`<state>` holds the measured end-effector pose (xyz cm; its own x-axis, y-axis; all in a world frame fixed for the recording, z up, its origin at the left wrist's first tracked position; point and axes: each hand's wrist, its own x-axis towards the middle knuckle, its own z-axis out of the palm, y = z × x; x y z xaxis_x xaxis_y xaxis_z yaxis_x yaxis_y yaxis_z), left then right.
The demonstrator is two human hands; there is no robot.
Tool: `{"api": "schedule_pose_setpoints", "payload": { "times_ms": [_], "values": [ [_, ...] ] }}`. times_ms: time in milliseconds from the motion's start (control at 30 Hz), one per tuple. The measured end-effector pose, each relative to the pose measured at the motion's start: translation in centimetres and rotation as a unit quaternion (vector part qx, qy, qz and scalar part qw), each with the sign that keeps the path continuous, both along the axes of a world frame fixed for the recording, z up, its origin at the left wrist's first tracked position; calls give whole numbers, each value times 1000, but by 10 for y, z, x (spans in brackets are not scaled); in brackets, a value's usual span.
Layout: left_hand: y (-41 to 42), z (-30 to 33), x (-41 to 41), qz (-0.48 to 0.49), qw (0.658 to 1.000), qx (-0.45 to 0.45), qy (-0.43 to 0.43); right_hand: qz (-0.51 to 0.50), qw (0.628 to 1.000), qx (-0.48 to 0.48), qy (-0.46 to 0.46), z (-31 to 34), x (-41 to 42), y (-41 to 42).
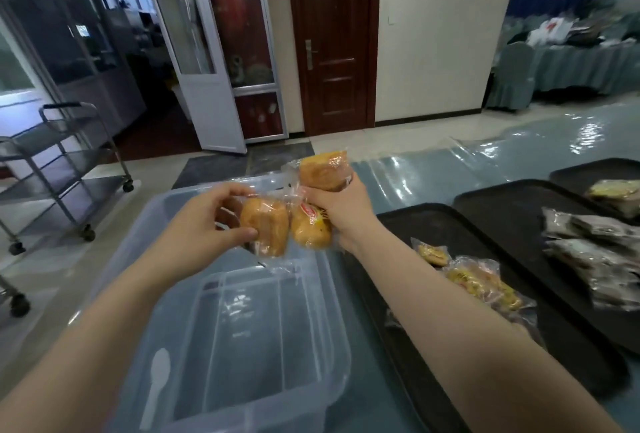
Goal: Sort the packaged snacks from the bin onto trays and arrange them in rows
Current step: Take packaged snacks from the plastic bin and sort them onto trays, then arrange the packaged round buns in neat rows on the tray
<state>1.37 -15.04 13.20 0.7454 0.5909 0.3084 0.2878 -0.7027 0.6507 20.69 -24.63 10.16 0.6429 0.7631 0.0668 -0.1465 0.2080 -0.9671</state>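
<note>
A clear plastic bin (pixel 145 294) sits on the table in front of me, and I see no snacks inside it. Above it my left hand (pixel 207 217) pinches a wrapped golden cake (pixel 265 230) between thumb and fingers. My right hand (pixel 341 214) grips two more wrapped cakes, one sticking up (pixel 323 171) and one hanging below (pixel 310 230). To the right lie three black trays: the near tray (pixel 408 311) holds yellow cookie packs (pixel 481 282), the middle tray (pixel 502 204) holds grey silvery packs (pixel 595 249), and the far tray (pixel 588 169) holds a yellowish pack (pixel 614 193).
The table is covered in blue cloth under clear plastic sheet (pixel 433 169). A steel trolley (pixel 59 169) stands on the floor at the left. A brown door (pixel 332 41) and a covered table with chairs (pixel 571 68) are far behind.
</note>
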Motion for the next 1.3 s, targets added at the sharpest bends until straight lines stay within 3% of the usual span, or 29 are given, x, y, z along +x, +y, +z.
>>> {"api": "schedule_pose_setpoints", "payload": {
  "times_ms": [267, 500, 700, 1033, 1133, 1200, 1300],
  "values": [
    [-141, 13, 132, -23, 998, -36, -43, -16, 996, -43, -82, 16, 134, -175],
    [-223, -11, 256, -82, 994, -60, -30, -89, 990, -85, -75, -1, 245, -280],
    [-230, -65, 310, -59, 988, -145, -3, -140, 983, -116, -28, -44, 307, -301],
    [-198, -182, 340, 75, 957, -280, 26, -31, 961, -273, -42, -170, 347, -255],
    [-207, -213, 337, 94, 956, -268, 78, 59, 925, -361, -99, -212, 344, -250],
    [-220, -231, 335, 146, 965, -179, 128, 90, 872, -440, -197, -232, 347, -250],
    [-237, -249, 341, 171, 974, -83, 122, 70, 799, -483, -350, -241, 355, -248]
  ]
}}
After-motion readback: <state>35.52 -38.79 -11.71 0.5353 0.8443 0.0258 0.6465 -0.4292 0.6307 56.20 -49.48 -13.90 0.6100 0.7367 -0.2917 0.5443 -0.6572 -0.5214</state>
